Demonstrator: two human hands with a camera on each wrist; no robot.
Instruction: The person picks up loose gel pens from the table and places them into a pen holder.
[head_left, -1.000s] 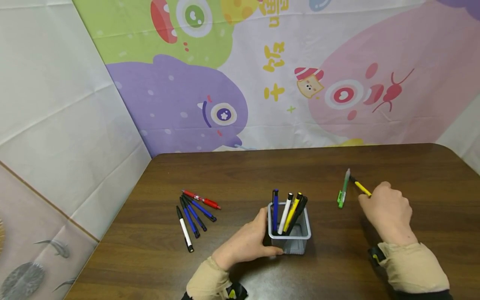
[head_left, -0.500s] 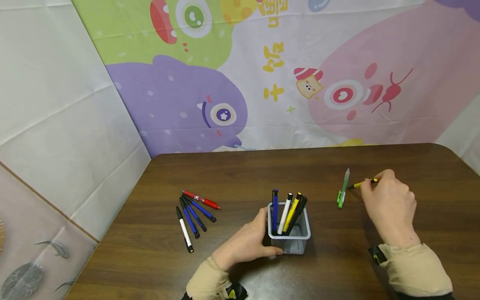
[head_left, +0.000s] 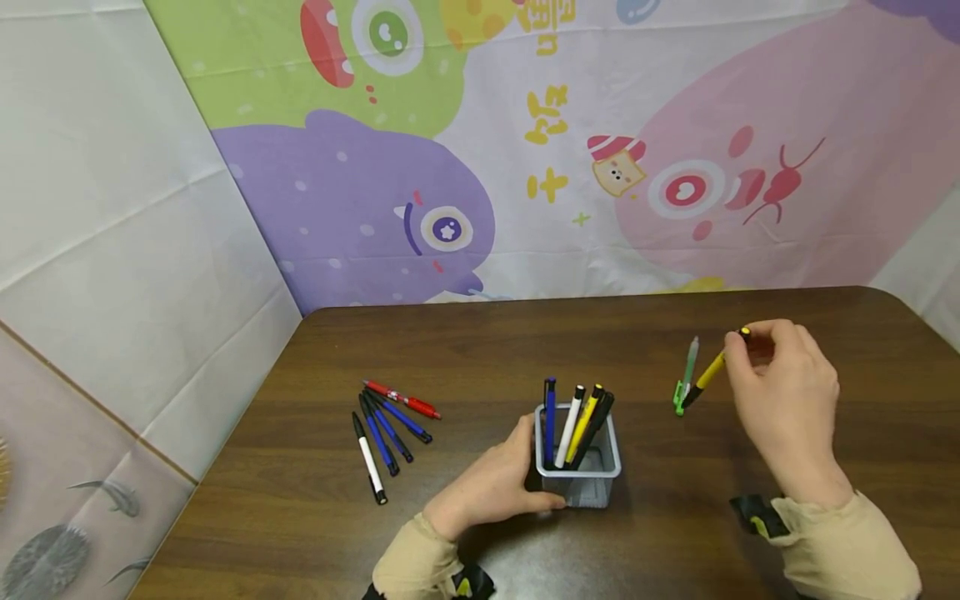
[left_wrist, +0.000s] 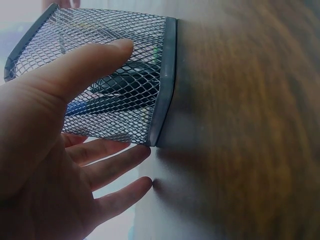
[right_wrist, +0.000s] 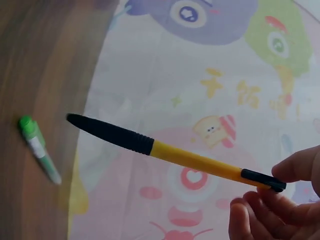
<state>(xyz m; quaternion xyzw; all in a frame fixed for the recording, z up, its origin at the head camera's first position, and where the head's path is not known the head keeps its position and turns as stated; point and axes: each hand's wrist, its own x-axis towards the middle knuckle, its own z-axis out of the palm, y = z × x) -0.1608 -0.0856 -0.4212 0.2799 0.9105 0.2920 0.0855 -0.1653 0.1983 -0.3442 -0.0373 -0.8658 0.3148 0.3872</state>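
Pinching yellow pen [head_left: 713, 369] by its clip end in right hand [head_left: 787, 400], above table [head_left: 480, 342] toward right edge, beside green pen [head_left: 687, 375] | gripping mesh cup [head_left: 588, 493] (leaning pens [head_left: 570, 427] inside) between thumb and fingers of left hand [head_left: 495, 479] | best to keep pinch firm, cup still | noting loose pens [head_left: 388, 428] toward left edge, cartoon cloth [head_left: 375, 208] behind far edge

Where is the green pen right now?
In the head view, the green pen lies on the right side of the table, right of the pen cup and just left of the yellow pen pinched in the right hand.
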